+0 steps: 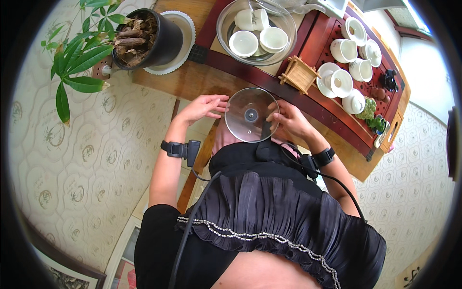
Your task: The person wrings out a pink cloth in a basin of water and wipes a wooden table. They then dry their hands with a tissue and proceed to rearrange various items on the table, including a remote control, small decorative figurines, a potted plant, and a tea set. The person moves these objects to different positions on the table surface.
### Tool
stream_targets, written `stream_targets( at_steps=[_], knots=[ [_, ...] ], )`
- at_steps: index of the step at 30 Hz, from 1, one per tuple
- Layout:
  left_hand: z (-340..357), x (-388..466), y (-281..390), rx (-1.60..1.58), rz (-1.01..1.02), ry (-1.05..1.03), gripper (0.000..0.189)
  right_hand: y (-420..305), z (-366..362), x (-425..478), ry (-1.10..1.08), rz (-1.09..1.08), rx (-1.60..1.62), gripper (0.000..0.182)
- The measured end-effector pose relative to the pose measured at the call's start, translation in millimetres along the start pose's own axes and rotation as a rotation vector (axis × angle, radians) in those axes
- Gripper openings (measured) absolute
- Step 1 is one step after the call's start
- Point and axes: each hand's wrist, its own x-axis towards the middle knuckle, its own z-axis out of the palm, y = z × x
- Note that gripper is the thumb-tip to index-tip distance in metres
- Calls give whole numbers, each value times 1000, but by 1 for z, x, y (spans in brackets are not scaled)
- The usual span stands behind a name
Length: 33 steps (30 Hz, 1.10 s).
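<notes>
A round glass pot lid point(238, 126) with a central metal fitting is held above my lap, at the table's near edge. My right hand point(288, 117) grips its right rim, some fingers showing through the glass. My left hand point(209, 106) is at the lid's left rim with fingers spread; whether the fingertips touch it I cannot tell. Beyond the lid, a clear glass bowl point(221, 34) holds several white cups point(243, 44). To its right lies a square bamboo holder point(299, 75), beside a red wooden tea tray point(321, 39) bearing several white teacups and lidded vessels point(341, 83).
A potted plant point(158, 39) in a black pot stands on a white scalloped saucer point(186, 29) at the table's left end. Small tea figurines point(379, 94) sit along the tray's right side. Black cables point(191, 216) run from my wrist straps across my body.
</notes>
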Motion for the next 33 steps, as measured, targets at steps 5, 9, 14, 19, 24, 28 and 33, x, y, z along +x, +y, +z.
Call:
stream_targets(
  at_steps=[5,9,14,19,24,28,33],
  knots=[
    [5,20,5,61,-71,-39,45,19,3,0,97,39,5,26],
    [0,35,-3,99,-111,-37,42,34,8,3,108,10,142,27],
    [0,30,22,153,-148,-171,42,20,15,-1,109,-30,170,28],
    [-1,25,36,187,-151,-213,39,7,20,2,101,-9,193,29],
    [-13,38,25,237,-143,-111,33,6,22,20,143,-33,54,27],
    [-17,32,23,242,-141,-93,32,-4,28,23,114,6,0,25],
    [-32,8,24,176,-90,-67,31,-15,34,36,28,-5,-15,27]
  ],
)
